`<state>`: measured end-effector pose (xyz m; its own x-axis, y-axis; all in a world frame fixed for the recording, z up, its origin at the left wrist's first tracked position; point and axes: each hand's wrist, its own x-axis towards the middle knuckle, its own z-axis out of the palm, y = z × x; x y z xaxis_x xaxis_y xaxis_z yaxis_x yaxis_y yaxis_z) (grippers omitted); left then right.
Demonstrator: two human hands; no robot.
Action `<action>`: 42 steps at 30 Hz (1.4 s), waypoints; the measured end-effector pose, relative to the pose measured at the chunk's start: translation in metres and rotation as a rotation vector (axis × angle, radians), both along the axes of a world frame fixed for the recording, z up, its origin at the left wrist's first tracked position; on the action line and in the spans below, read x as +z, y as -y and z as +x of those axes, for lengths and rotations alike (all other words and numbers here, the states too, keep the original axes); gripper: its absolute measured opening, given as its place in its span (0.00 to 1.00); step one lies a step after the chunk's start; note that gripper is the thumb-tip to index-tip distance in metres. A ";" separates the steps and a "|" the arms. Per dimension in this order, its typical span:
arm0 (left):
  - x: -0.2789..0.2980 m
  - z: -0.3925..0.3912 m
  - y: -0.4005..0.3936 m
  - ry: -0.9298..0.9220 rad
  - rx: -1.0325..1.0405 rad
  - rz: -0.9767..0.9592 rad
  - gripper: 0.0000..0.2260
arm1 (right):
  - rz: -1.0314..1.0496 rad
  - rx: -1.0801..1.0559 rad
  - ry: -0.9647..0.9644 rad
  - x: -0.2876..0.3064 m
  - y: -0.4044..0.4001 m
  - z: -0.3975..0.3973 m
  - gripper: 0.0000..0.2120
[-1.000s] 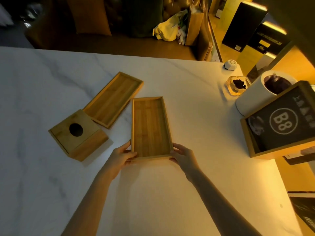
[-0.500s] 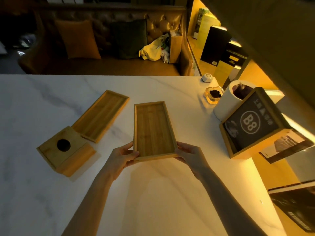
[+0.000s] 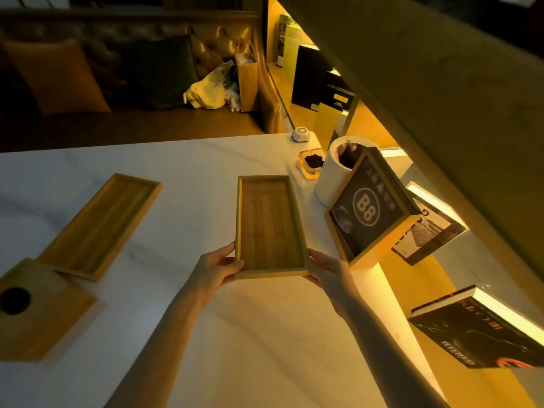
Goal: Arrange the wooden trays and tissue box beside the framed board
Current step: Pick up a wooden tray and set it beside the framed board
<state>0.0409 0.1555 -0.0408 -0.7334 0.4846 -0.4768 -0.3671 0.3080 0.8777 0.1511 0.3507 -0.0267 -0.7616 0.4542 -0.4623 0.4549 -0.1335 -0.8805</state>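
At far left the wooden tissue box (image 3: 35, 307) and the second wooden tray (image 3: 100, 225) wait on the marble table (image 3: 265, 348), well apart from the framed board (image 3: 371, 207). My left hand (image 3: 216, 267) and right hand (image 3: 325, 270) pinch the first tray's (image 3: 269, 225) near corners, just beside the board. None looks placed yet.

Both hands hold one wooden tray (image 3: 269, 225) by its near end: the left hand (image 3: 216, 267) grips the near left corner, the right hand (image 3: 323, 270) the near right corner. The tray lies lengthwise away from the person, just left of the framed board (image 3: 369, 209) marked "B8". A second wooden tray (image 3: 100, 225) lies angled on the white marble table (image 3: 191, 172), well to the left. Its near end touches the wooden tissue box (image 3: 38, 310) with a round hole.
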 end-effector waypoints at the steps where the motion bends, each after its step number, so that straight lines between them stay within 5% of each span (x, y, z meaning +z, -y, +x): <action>1: -0.002 -0.002 -0.006 0.007 -0.007 -0.011 0.22 | -0.004 -0.015 0.010 -0.003 -0.005 0.000 0.13; 21: -0.043 -0.025 -0.074 0.085 -0.034 -0.061 0.23 | 0.095 -0.170 0.128 -0.047 -0.053 -0.015 0.16; 28: -0.064 -0.015 -0.086 -0.167 -0.028 -0.288 0.24 | 0.485 -0.091 0.191 -0.076 -0.049 -0.007 0.14; 42: -0.084 -0.008 -0.091 -0.477 -0.125 -0.451 0.24 | 0.723 -0.037 0.193 -0.089 -0.033 -0.001 0.18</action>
<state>0.0325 0.2465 -0.1243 -0.8654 0.4088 -0.2897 0.0918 0.6978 0.7104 0.1500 0.3833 -0.1162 -0.6754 0.7192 -0.1630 0.6168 0.4297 -0.6594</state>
